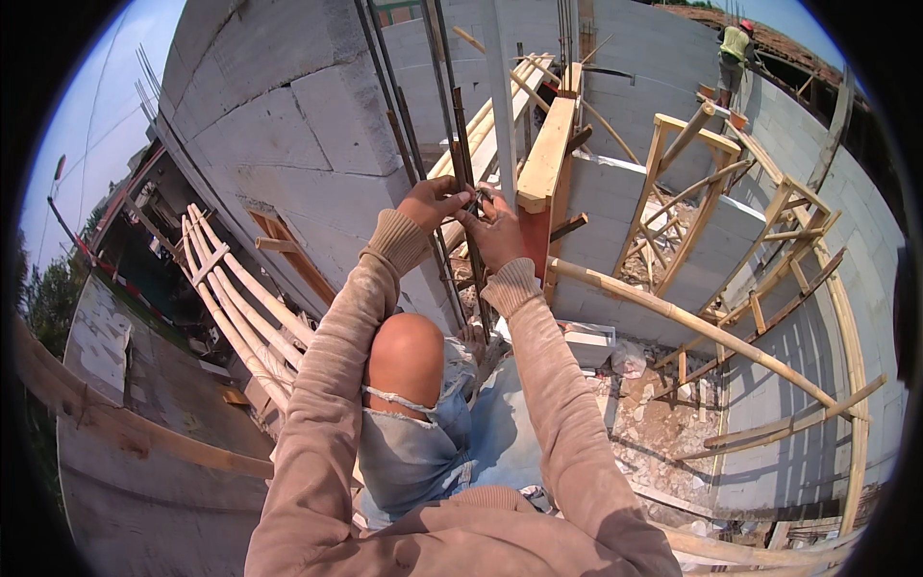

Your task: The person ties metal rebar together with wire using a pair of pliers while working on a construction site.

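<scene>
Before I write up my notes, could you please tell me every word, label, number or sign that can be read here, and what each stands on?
No text can be read anywhere in this view.
Bars at the left hand and right hand: none readable.
Block wall: none readable.
Sweater: none readable.
Distant worker's vest: too small to tell.

Grey block walls [260, 135] rise at the left, across the back and, curving in the fisheye view, along the right. A wood-framed opening [304, 271] is set low in the left wall. Rubble [654, 413] covers the floor at lower right. Strong daylight casts striped shadows on the right wall [808, 192]. Beyond show blue sky [106, 77], trees [53, 288] and a reddish roof [788, 43].
</scene>
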The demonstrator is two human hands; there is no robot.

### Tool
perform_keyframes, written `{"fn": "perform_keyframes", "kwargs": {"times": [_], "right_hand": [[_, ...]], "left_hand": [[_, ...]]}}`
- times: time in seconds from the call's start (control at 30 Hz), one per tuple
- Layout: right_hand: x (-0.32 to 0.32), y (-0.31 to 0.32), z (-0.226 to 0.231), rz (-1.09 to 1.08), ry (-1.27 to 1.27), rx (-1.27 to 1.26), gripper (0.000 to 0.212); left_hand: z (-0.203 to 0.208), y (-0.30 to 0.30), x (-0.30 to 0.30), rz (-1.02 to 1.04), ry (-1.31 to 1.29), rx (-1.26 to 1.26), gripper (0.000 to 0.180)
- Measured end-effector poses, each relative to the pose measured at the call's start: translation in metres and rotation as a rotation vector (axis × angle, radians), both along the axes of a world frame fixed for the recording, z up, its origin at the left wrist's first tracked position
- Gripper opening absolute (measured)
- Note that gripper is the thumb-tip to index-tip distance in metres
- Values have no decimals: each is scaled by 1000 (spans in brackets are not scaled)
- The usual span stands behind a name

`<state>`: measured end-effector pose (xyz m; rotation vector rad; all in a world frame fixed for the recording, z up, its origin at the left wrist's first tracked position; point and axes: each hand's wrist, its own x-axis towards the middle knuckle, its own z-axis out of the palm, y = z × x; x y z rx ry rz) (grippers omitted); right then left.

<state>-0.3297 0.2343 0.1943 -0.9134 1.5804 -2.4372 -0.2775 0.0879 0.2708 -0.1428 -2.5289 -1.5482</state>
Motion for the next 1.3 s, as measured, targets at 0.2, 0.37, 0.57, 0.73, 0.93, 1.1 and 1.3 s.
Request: {"fn": "perform_keyframes", "kwargs": {"times": [0.2, 0.37, 0.57, 0.73, 0.93, 1.1, 1.3], "right_hand": [[-7, -2, -11, -14, 49, 8, 82], [-1, -4, -8, -141, 114, 16, 81], [1, -2, -4, -71, 71, -40, 78], [-1, 0, -7, -8, 34, -65, 85], [0, 13, -15, -3, 45, -24, 87], [-4, 24, -18, 116, -22, -128, 71], [-1, 20, -17, -1, 45, 55, 68]], "left_hand": [[-17, -3, 14, -110, 66, 180, 34], [-18, -6, 27, -221, 70, 293, 40], [-23, -9, 22, -181, 51, 285, 42], [-30, -2, 24, -118, 163, 148, 40], [-46, 10, 22, -66, 243, 223, 41], [-51, -4, 16, -147, 190, 303, 43], [-42, -17, 19, -134, 236, 21, 51]]}}
